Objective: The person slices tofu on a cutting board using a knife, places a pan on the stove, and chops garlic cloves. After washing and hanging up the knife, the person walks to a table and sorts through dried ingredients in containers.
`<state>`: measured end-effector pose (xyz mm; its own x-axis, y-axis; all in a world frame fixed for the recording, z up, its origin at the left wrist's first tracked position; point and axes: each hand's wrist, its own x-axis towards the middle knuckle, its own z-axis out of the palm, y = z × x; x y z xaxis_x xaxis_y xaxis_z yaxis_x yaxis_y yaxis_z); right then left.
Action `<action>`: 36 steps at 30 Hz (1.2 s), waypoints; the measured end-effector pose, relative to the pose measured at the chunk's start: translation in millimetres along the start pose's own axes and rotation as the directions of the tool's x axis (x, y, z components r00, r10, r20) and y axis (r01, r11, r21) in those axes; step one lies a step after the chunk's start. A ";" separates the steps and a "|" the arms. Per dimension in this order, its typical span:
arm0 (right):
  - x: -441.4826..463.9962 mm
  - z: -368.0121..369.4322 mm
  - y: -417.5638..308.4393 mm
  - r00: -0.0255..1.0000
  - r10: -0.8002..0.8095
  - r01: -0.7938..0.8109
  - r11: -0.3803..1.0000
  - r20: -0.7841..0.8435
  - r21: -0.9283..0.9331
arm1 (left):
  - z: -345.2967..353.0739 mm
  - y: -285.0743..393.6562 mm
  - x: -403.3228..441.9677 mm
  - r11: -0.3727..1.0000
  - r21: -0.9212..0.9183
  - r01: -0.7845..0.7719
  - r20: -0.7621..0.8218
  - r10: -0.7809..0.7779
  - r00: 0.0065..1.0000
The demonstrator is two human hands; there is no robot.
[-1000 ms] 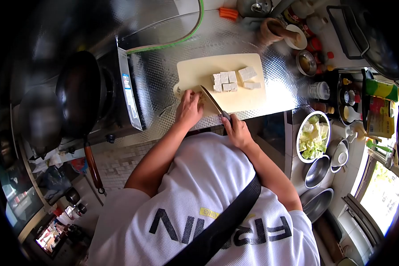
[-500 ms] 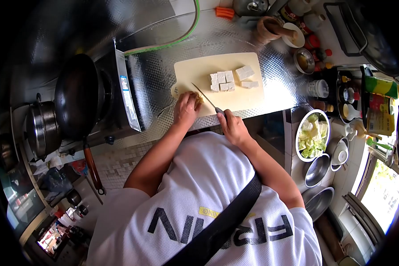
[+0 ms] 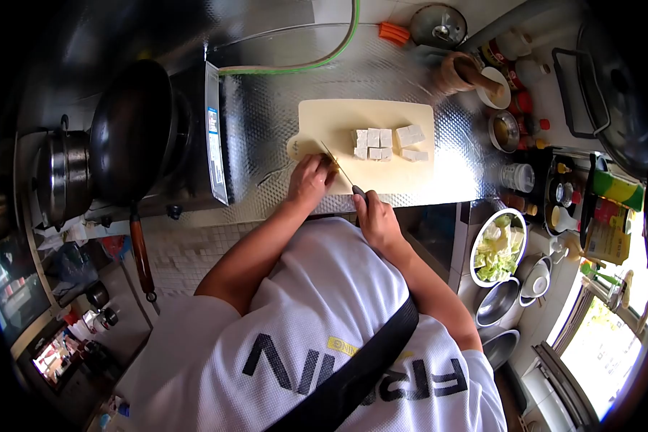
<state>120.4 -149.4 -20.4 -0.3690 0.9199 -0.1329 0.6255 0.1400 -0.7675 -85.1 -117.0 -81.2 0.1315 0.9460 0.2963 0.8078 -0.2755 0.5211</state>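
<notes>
Head view: two hands, apart. Right hand [image 3: 379, 222] clamped on one knife [image 3: 344, 175]; left hand [image 3: 311, 180] has fingers closed on one small yellowish piece [image 3: 333, 167], at blade, over one cutting board [image 3: 324, 124]. Farther in on board: cluster of about six white blocks [image 3: 373, 144], plus two white pieces [image 3: 412, 136] right of it. Right side: one white-rimmed bowl [image 3: 473, 253], chopped leafy greens [image 3: 498, 253] inside. Farther: one small metal bowl [image 3: 493, 133], brownish contents; one mortar [image 3: 452, 74], one pestle [image 3: 479, 78] inside.
</notes>
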 end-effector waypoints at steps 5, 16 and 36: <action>4.6 -8.1 -13.2 0.995 0.096 -0.096 0.995 0.018 0.010 | 0.9 0.0 0.6 1.000 -0.029 0.002 -0.020 -0.003 1.000; 20.1 22.3 5.3 0.997 -0.036 0.022 0.979 -0.066 -0.204 | 4.0 -4.2 -1.6 1.000 -0.019 -0.017 0.004 0.017 1.000; 21.6 15.6 -12.3 0.980 0.188 -0.179 0.976 0.063 -0.123 | 7.8 -6.7 -26.5 0.971 -0.105 0.216 0.053 -0.211 0.976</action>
<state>94.0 -137.0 -23.6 -0.2877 0.9047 -0.3141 0.7610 0.0169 -0.6485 -89.5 -138.9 -98.8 -0.0116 0.9906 0.1363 0.7520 -0.0812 0.6542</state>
